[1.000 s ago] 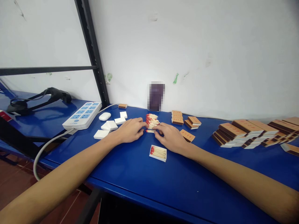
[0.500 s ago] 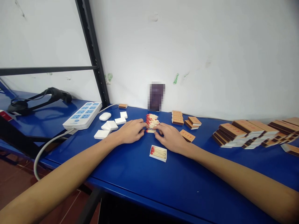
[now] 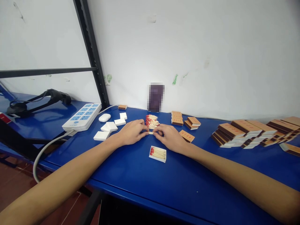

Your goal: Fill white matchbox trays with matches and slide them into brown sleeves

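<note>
Blue table [image 3: 131, 178] against a white wall. Your left hand [image 3: 131, 133] and right hand [image 3: 170, 138] meet at centre, fingers curled in. Both pinch the same small bunch of pale wooden matches [image 3: 151, 133], one hand at each end, with the rest of each hand resting on the table.

Change over the last second: the bunch lay right at the foot of the loose pile of red-tipped matches [image 3: 152, 121]. Now it sits slightly nearer you, with the pile at 12 o'clock from it, and your fingertips are closed tighter on its ends. The red heads are harder to see than before. Whether it still touches the pile is hard to tell. Reads as the bunch separated and squared up between the hands, not yet lifted.

The open white cardboard tray part-filled with matches [image 3: 157, 153] is at 6 o'clock from the hands, unmoved. Empty white trays [image 3: 109, 127] are at 10 o'clock, and a flat orange-brown matchbox sleeve [image 3: 187, 136] is at 3 o'clock, just beside your right hand. Stacks of orange-brown matchboxes [image 3: 243, 133] sit far out at 3 o'clock. A white power strip [image 3: 82, 116] is at 10 o'clock.
</note>
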Available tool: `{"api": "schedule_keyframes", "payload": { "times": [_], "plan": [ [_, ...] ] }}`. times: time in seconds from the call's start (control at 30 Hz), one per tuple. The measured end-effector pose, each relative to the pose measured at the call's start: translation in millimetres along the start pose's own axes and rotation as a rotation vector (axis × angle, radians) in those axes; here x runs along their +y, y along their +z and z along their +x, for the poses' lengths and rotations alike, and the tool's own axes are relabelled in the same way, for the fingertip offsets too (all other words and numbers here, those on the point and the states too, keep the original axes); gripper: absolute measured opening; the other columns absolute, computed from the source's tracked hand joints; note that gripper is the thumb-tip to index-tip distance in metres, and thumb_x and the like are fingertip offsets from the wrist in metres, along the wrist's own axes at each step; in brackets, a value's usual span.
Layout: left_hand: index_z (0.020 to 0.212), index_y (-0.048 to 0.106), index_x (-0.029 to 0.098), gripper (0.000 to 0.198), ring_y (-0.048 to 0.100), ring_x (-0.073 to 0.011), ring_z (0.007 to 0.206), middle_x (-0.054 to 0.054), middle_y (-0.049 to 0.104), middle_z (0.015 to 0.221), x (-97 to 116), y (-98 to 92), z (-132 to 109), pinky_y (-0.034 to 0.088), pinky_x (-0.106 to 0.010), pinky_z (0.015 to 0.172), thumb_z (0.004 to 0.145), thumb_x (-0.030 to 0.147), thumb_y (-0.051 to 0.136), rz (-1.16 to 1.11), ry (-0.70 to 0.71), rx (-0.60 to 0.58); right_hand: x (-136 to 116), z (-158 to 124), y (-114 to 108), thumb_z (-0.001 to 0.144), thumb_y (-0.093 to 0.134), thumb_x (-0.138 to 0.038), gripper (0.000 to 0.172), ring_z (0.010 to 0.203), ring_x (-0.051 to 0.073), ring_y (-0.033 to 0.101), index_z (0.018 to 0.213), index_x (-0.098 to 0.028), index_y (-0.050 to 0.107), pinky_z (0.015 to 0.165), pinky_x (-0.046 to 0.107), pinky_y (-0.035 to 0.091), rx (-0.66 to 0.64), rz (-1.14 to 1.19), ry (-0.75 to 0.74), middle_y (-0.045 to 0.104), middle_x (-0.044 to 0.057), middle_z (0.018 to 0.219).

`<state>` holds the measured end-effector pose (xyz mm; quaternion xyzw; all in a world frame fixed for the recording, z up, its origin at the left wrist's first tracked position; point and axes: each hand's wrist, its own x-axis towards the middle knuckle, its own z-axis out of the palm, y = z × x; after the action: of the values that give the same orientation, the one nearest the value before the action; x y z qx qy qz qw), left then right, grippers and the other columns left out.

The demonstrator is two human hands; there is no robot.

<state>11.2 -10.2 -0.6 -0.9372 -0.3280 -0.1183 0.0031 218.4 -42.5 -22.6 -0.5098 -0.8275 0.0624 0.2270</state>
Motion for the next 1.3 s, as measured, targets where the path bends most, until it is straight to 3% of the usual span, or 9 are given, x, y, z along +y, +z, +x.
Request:
{"api": "schedule_keyframes", "payload": {
  "times": [0.13, 0.27, 0.57, 0.83, 1.3],
  "plan": [
    [0.102, 0.063, 0.020, 0.027, 0.056, -0.0182, 0.083, -0.005, 0.055, 0.090, 0.8, 0.6, 0.6, 0.041, -0.029, 0.071, 0.097, 0.035, 0.041, 0.019, -0.001, -0.008, -0.8, 2.4, -3.9, 0.091, 0.050, -0.022, 0.018, 0.068, 0.013, 0.050, 0.086, -0.017, 0.066, 0.065, 0.026, 0.035, -0.016, 0.032, -0.043, 0.058, 0.001, 0.073],
    [0.102, 0.055, 0.019, 0.026, 0.054, -0.0198, 0.085, -0.006, 0.054, 0.094, 5.2, 1.6, -0.1, 0.042, -0.032, 0.073, 0.098, 0.035, 0.035, 0.084, 0.032, -0.034, -2.8, 1.5, -12.7, 0.090, 0.049, -0.019, 0.014, 0.064, 0.012, 0.049, 0.084, -0.017, 0.061, 0.060, 0.025, 0.032, -0.123, 0.021, -0.081, 0.058, 0.000, 0.070],
    [0.106, 0.049, 0.016, 0.029, 0.058, -0.0224, 0.089, -0.011, 0.059, 0.105, 18.1, -1.9, 1.4, 0.043, -0.037, 0.081, 0.100, 0.034, 0.028, 0.146, 0.096, -0.171, -13.1, -6.7, -25.0, 0.097, 0.035, -0.026, 0.022, 0.059, 0.016, 0.052, 0.098, -0.014, 0.054, 0.053, 0.029, 0.026, -0.312, -0.305, -0.106, 0.062, 0.008, 0.077],
    [0.098, 0.049, 0.017, 0.027, 0.061, -0.0216, 0.084, -0.010, 0.062, 0.100, 19.1, -0.5, -0.8, 0.043, -0.035, 0.074, 0.100, 0.033, 0.028, 0.156, 0.140, -0.174, -27.2, -8.9, -39.4, 0.099, 0.033, -0.025, 0.024, 0.065, 0.019, 0.058, 0.099, -0.014, 0.053, 0.054, 0.030, 0.029, -0.444, -0.358, -0.071, 0.064, 0.011, 0.083],
    [0.092, 0.046, 0.018, 0.027, 0.061, -0.0206, 0.075, -0.007, 0.062, 0.091, 22.8, -6.6, -0.6, 0.040, -0.034, 0.066, 0.101, 0.035, 0.026, 0.108, 0.141, -0.200, -33.1, -10.0, -44.4, 0.098, 0.034, -0.028, 0.025, 0.065, 0.021, 0.059, 0.102, -0.013, 0.054, 0.052, 0.031, 0.028, -0.446, -0.441, -0.074, 0.065, 0.013, 0.084]
  ]
}}
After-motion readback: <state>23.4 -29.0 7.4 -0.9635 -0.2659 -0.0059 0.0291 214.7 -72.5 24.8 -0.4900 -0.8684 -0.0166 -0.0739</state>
